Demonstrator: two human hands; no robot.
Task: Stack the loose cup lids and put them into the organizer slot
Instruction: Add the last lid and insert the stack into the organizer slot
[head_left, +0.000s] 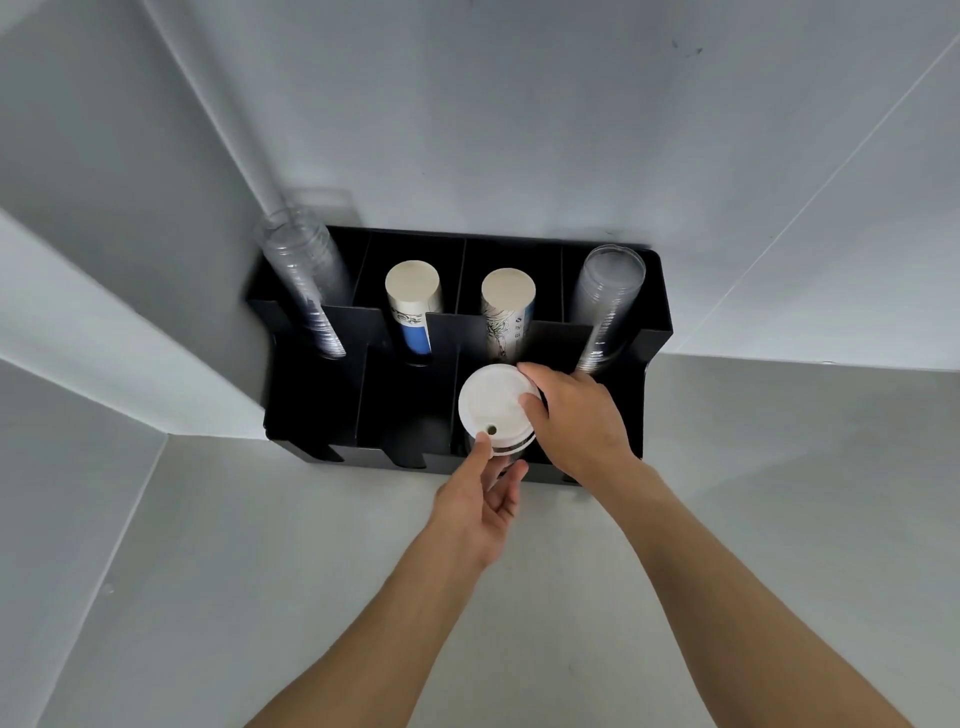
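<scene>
The right hand's fingers (535, 402) curl over the far right rim of the white lid stack (496, 408), holding it; the left hand (480, 512) props it from the near side with thumb and fingertip. The stack sits at a front slot of the black organizer (657, 322) against the worktop's (311, 571) far edge

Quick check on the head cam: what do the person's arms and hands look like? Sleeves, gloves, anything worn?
Both arms are bare along all that shows, with no sleeve edge in frame. The left hand and right hand are ungloved. No watch, bracelet or band shows at either wrist, and no rings show on the visible fingers. No markers, tape or cables.
</scene>
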